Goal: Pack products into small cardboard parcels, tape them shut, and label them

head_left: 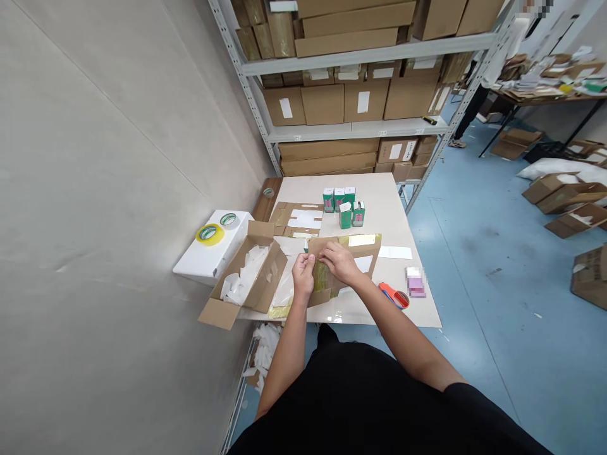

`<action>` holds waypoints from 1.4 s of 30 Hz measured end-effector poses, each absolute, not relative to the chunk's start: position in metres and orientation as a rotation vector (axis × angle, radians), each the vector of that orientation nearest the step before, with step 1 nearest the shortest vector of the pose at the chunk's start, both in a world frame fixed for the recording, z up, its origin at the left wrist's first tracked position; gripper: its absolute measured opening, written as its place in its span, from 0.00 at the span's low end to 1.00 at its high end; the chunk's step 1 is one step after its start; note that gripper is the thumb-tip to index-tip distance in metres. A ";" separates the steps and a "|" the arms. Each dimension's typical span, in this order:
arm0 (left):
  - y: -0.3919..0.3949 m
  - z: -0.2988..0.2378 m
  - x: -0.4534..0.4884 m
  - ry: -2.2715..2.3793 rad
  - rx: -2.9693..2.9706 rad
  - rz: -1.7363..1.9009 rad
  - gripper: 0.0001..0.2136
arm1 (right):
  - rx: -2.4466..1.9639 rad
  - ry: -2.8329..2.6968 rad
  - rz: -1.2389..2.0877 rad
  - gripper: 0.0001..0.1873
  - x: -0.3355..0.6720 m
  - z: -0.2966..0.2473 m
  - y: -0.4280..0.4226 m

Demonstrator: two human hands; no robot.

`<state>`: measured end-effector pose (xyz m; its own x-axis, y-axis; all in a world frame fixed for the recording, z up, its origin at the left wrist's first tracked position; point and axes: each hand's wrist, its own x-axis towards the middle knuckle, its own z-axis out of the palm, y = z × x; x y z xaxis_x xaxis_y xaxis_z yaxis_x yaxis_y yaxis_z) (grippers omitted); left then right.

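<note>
A flattened brown cardboard box [353,248] with yellowish tape lies on the white table [422,309] in front of me. My left hand [302,276] grips its near left part, fingers curled on the cardboard. My right hand [337,261] rests on top of the same piece, fingers pinched at the taped seam. Several small green boxes [343,203] stand further back on the table. An open cardboard box [249,273] with white paper filler sits to the left.
A red tape dispenser [393,294] and a pink pad [416,284] lie at the right. Tape rolls [210,234] sit on a white box by the wall. Shelves of cartons [351,101] stand behind. A person stands at the far right near a cluttered table.
</note>
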<state>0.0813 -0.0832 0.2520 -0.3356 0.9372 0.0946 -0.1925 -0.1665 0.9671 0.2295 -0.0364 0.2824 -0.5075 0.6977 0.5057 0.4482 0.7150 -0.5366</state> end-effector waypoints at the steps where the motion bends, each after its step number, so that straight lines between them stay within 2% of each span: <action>1: -0.083 0.252 0.082 1.214 0.961 1.651 0.21 | -0.863 -2.201 0.440 0.11 0.230 0.285 -0.036; 9: -0.069 0.269 0.062 1.376 0.807 1.893 0.24 | -0.664 -2.261 0.494 0.09 0.232 0.275 -0.055; 15: -0.069 0.279 0.064 1.405 1.024 1.826 0.21 | -1.002 -1.629 0.866 0.09 0.213 0.263 -0.057; 19: -0.072 0.267 0.083 1.366 0.991 1.839 0.21 | -1.105 -1.382 1.186 0.16 0.198 0.275 -0.046; 24: -0.074 0.256 0.093 1.330 0.956 1.844 0.22 | -1.214 -1.317 1.294 0.28 0.195 0.284 -0.046; 26: -0.074 0.256 0.094 1.333 0.965 1.832 0.21 | -1.191 -1.276 1.359 0.30 0.195 0.282 -0.047; 34: -0.075 0.250 0.096 1.319 0.950 1.802 0.22 | -1.043 -1.169 1.457 0.26 0.191 0.263 -0.045; 42: -0.070 0.259 0.095 1.382 0.851 1.864 0.22 | -1.027 -1.174 1.457 0.22 0.193 0.271 -0.051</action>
